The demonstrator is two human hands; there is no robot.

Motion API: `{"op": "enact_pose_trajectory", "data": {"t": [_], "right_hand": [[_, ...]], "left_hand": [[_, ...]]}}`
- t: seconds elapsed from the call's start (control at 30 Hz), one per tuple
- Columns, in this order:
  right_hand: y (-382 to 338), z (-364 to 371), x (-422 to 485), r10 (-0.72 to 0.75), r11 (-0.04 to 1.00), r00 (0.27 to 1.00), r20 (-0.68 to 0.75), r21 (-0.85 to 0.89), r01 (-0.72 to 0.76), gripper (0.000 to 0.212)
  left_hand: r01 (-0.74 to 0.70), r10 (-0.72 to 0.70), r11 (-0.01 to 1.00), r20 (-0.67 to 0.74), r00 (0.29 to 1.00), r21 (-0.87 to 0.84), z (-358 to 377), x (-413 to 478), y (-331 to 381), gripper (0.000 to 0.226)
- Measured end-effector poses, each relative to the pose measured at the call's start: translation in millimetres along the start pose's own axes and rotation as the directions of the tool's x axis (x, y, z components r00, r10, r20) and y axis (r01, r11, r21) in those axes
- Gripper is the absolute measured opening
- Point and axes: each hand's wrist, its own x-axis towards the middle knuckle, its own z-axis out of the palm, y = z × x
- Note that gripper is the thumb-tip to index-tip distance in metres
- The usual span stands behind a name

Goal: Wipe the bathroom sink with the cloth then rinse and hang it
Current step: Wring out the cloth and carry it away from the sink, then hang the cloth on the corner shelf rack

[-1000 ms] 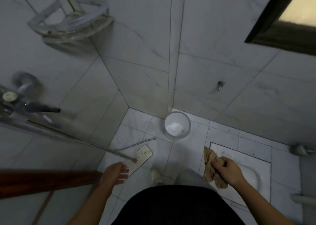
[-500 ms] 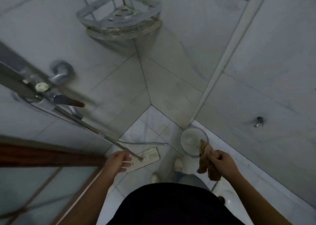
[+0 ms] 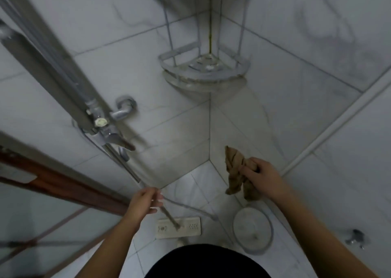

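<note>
My right hand [image 3: 263, 175] is fisted around the middle of the cloth [image 3: 236, 172], fingers wrapped tight. My left hand [image 3: 145, 201] is half curled near the thin rod [image 3: 127, 167] that slants down from the tap [image 3: 110, 133] to the floor; the blur keeps me from telling whether the fingers pinch the rod or only sit next to it.

Cloth position: in the air, in front of the tiled corner, above the basin [image 3: 252, 228] on the floor and below the corner rack [image 3: 203, 70]. It touches nothing but the hand.

Orientation: the cloth is twisted into a rope. Its long axis runs roughly vertical in view, tilted slightly. One short end points up and left toward the wall corner; two longer tails hang down toward the basin.

No sink is in view. I judge the step in hand to be the rinse or the hang.

Procedure, as I would run it:
1. Keep the right grip firm so the twisted bundle does not unroll.
2. For rinsing, bring the hanging tails under the tap outlet first, then loosen the twist so water reaches the folds.
3. Keep the drip over the basin or floor.
4. Wring along the long axis, one hand at each end.
5. For hanging, open the cloth flat and drape it evenly, with both tails at matching length.
</note>
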Motion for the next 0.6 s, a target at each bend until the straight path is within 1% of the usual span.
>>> {"op": "enact_pose_trajectory", "data": {"t": [0.1,0.17,0.27,0.33,0.47,0.53,0.6], "right_hand": [[-40,-14,16,-0.115,0.993,0.993,-0.010,-0.025,0.114,0.027],[-68,-21,26,-0.192,0.980,0.981,-0.036,-0.058,0.190,0.028],[-107,-32,36,-0.297,0.951,0.951,-0.085,-0.115,0.286,0.030],[-132,-39,42,-0.352,0.929,0.929,-0.115,-0.164,0.331,0.028],[-179,-52,54,-0.409,0.910,0.892,-0.192,-0.154,0.384,0.017],[-199,-55,64,-0.414,0.908,0.885,-0.211,-0.157,0.387,0.016],[-215,-54,78,-0.404,0.911,0.890,-0.213,-0.181,0.370,0.020]], "left_hand": [[-0.072,0.071,0.996,-0.010,0.997,-0.044,3,12,29,0.025],[-0.119,0.119,0.992,-0.003,0.993,-0.041,3,14,52,0.025],[-0.184,0.185,0.983,0.045,0.982,-0.018,0,13,86,0.023],[-0.225,0.225,0.974,0.065,0.972,-0.008,-4,12,108,0.021],[-0.304,0.307,0.951,0.088,0.948,-0.047,-9,9,151,0.019],[-0.348,0.355,0.934,0.107,0.929,-0.078,-11,7,172,0.019],[-0.398,0.408,0.912,0.124,0.905,-0.097,-11,5,192,0.021]]}}
